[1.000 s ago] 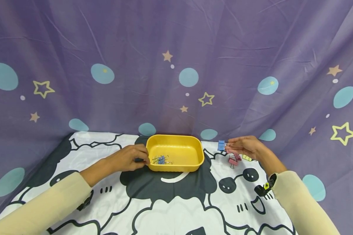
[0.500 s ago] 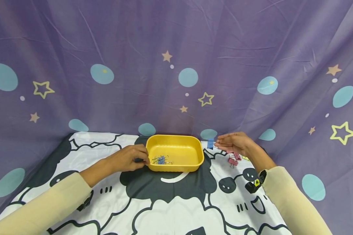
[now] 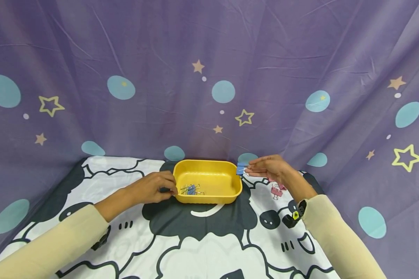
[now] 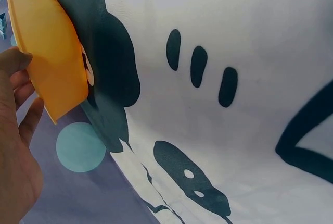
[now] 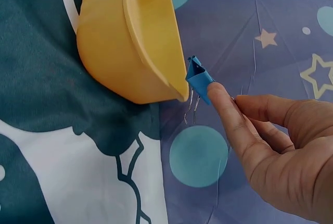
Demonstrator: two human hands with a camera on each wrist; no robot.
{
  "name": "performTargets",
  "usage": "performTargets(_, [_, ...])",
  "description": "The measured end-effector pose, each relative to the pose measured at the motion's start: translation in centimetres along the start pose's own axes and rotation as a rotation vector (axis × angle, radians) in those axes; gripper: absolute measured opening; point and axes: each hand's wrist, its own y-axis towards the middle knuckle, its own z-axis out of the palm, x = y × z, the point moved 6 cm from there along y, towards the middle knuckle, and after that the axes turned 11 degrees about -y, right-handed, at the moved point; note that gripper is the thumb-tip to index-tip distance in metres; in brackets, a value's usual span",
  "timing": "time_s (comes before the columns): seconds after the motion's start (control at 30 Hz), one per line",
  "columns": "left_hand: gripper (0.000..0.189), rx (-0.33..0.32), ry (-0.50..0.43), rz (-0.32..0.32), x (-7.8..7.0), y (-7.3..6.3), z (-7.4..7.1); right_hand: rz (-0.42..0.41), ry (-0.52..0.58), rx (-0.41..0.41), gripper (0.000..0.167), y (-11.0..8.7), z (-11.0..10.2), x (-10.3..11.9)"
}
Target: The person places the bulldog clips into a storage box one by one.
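My left hand (image 3: 157, 187) holds the left end of a yellow plastic tray (image 3: 209, 199), fingers and thumb at its rim in the left wrist view. Inside the tray, toward its near left corner, lie blue binder clips (image 3: 191, 190) with silver wire handles. At the tray's right end, my right hand (image 3: 270, 168) pinches a blue binder clip (image 5: 200, 81) between thumb and fingertips. The clip's body points toward the tray, right beside the rim, and wire handles hang under it. Part of the clip is hidden by my fingers.
Pink binder clips (image 3: 276, 191) lie on the cloth below my right wrist, partly hidden by it. A white and black cartoon-print cloth (image 3: 206, 259) covers the table. Behind its far edge hangs a purple curtain (image 3: 160, 97) with stars and dots.
My right hand has moved left with the blue binder clip, from above the pink clips to the tray's right rim. The left hand and the tray have stayed in place.
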Motion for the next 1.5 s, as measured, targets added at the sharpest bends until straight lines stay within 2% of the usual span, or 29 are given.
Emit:
performTargets(0.43, [0.022,-0.007,-0.001,0.01,0.1,0.0,0.0,-0.018,-0.058,0.006,0.044,0.7,2.1,0.6])
performTargets(0.9, [0.022,-0.008,-0.003,0.008,0.0,-0.1,0.0,0.001,-0.093,0.017,0.042,2.0,5.0,0.9])
performTargets(1.1, [0.021,-0.001,-0.009,0.008,0.0,0.0,0.0,0.009,-0.15,0.015,0.041,2.4,6.4,0.9])
performTargets(1.33, [0.02,0.011,-0.007,0.004,0.0,0.0,-0.1,-0.026,-0.22,0.031,0.041,2.9,8.3,0.9])
performTargets(1.5, [0.021,0.016,-0.006,0.006,-0.1,0.1,-0.1,-0.023,-0.244,0.023,0.034,3.1,9.5,0.6])
